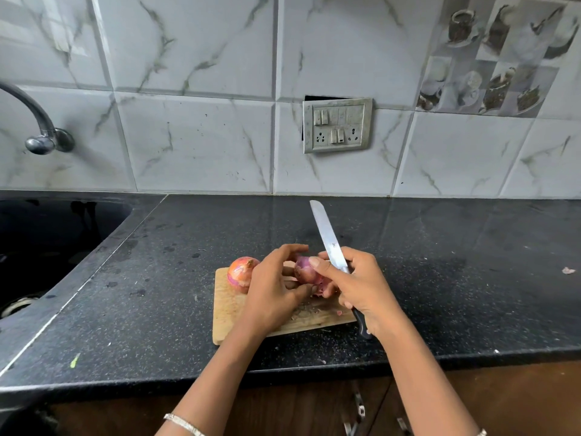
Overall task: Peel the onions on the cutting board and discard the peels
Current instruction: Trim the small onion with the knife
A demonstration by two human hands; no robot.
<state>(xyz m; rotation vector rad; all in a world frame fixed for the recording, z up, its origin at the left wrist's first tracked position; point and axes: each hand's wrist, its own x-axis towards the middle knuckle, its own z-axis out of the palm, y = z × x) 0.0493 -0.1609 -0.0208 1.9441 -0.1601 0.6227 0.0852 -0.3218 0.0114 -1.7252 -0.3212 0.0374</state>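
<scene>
A rectangular light wooden cutting board (229,306) lies on the black speckled stone countertop (440,278), near its front edge. Above the board, both hands work on a purple-red onion with part of its skin loosened (304,271). The left hand (273,291) holds this onion from the left, fingers curled over its top and thumb at its underside. The right hand (361,284) grasps the black handle of a long steel kitchen knife (328,243); the blade points up and away toward the wall, and the thumb of that hand presses against the onion's right side. Loose purple peel (319,289) hangs below the onion between the two hands. A second onion, orange-pink with its dry skin intact (240,273), rests on the board's far left corner, just beside the left hand. Small scraps of skin (309,309) are scattered on the board under the hands. To the left, a dark sink basin (47,247) is set into the counter; its contents cannot be made out beyond a drain fitting at the lower left. A curved metal tap (37,121) is mounted on the marble-pattern tiled wall above it. A grey switch-and-socket plate (337,125) is fixed to the wall behind the board. A small pale scrap (567,270) lies on the counter at far right. A silver bangle (184,423) circles the left wrist.
</scene>
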